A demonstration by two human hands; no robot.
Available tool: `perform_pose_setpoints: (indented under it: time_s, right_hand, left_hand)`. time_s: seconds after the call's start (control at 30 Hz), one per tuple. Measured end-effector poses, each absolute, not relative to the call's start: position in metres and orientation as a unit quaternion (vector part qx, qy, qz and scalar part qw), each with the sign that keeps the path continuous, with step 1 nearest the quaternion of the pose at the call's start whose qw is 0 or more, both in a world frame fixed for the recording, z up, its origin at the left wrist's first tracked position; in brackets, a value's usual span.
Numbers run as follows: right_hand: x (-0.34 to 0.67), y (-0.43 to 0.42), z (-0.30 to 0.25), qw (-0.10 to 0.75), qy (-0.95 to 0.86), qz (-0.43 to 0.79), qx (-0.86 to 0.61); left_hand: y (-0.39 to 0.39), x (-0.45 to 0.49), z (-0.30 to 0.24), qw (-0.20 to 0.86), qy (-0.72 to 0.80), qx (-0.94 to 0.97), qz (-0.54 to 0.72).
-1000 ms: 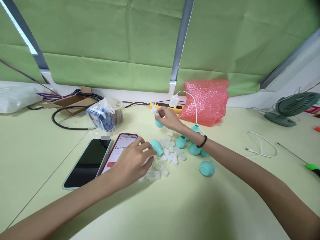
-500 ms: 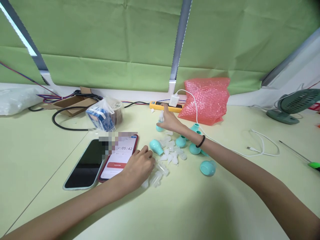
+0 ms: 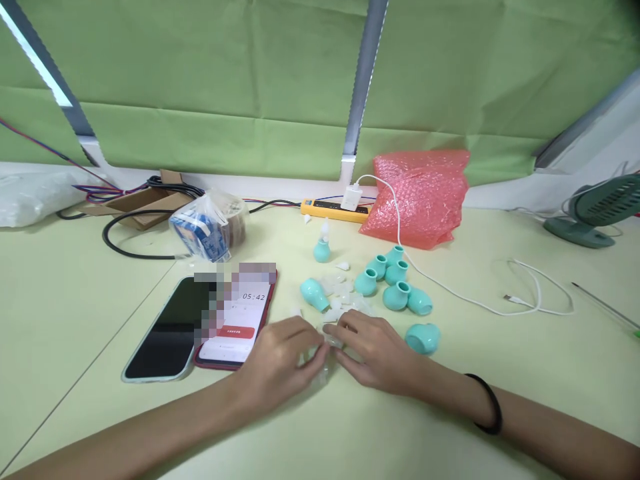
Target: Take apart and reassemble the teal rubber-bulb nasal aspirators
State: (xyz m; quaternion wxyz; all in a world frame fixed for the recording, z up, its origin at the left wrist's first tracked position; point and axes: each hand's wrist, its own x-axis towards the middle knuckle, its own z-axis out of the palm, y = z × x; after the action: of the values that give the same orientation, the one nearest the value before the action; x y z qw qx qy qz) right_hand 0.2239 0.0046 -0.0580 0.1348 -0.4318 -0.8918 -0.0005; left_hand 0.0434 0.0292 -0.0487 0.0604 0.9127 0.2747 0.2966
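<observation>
My left hand (image 3: 287,353) is pinched closed over a clear plastic piece (image 3: 320,370), mostly hidden by the fingers. Facing it, my right hand (image 3: 377,347) has thumb and forefinger bent but apart, close to the left fingertips. Small translucent plastic parts (image 3: 345,290) lie heaped just beyond both hands. A teal rubber bulb (image 3: 314,295) rests on its side left of the heap. Farther back stands a teal bulb (image 3: 322,251) with a translucent tip in its neck. Several open-necked teal bulbs (image 3: 397,295) cluster to the right, and another bulb (image 3: 423,339) lies near my right wrist.
Two phones, one dark (image 3: 170,333) and one showing a timer (image 3: 235,327), lie left of my hands. Behind are a wrapped blue box (image 3: 203,233), a yellow power strip (image 3: 335,211) and a red bubble-wrap bag (image 3: 420,200). A white cable (image 3: 450,293), screwdriver (image 3: 605,305) and fan (image 3: 605,207) are right.
My right hand has let go of the tipped bulb at the back, which now stands upright, and come back beside my left hand. The left hand has shifted slightly and closed over the clear pieces.
</observation>
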Motion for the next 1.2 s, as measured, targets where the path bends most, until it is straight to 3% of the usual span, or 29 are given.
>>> perform_pose_setpoints:
  time_s: [0.13,0.3,0.67,0.83,1.2]
  right_hand:
    - [0.234,0.004,-0.068,0.155,-0.889,0.006,-0.431]
    - [0.241,0.000,-0.084,0.269,-0.869,0.034,-0.414]
    - [0.245,-0.003,-0.085,0.415,-0.842,0.104,-0.328]
    - [0.243,-0.007,-0.088,0.412,-0.844,0.145,-0.312]
    - [0.240,-0.011,-0.088,0.415,-0.843,0.153,-0.306]
  left_hand:
    - [0.004,0.046,-0.056,0.028,0.175,0.925,0.336]
    - [-0.001,0.049,-0.070,-0.001,0.135,0.951,0.280]
    - [0.017,0.053,-0.069,0.337,0.255,0.778,0.464]
    - [0.018,0.056,-0.066,0.416,0.245,0.746,0.458]
    - [0.021,0.054,-0.072,0.354,0.180,0.781,0.482]
